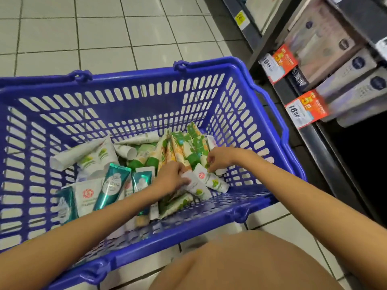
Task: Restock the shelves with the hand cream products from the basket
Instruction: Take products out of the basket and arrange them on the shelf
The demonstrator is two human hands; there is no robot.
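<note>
The blue basket (146,77) sits on the tiled floor (104,38), w/ the hand cream tubes lying loose in its bottom. The left hand (171,176) reaches in over the near rim. Its grip is clamped on a white tube (198,189) w/ a red round logo, thumb on top. That tube lies flat, long axis diagonal: crimped end up-left under the hand, cap end toward the basket's near-right corner. A second white tube (213,180) lies touching it on the same diagonal. The right hand (219,158) is over that tube's crimped end, fingers curled down; can't tell if this grip pinches anything or only touches.

Behind both hands a row of leaf-print tubes (184,143) stands on edge, crimps up and away, caps low. Teal tubes (113,183) lie left of centre, crimps pointing away from the person. More pale tubes (83,152) lie approx. sideways at far left.

Edges: the near and right walls are close to the two white tubes; open room is straight up, above the rim. A folded handle (272,105) lies along the right rim. The shelf unit (310,132) stands just right of the basket, price tags (305,109) on its edge, boxed goods (345,84) above.
</note>
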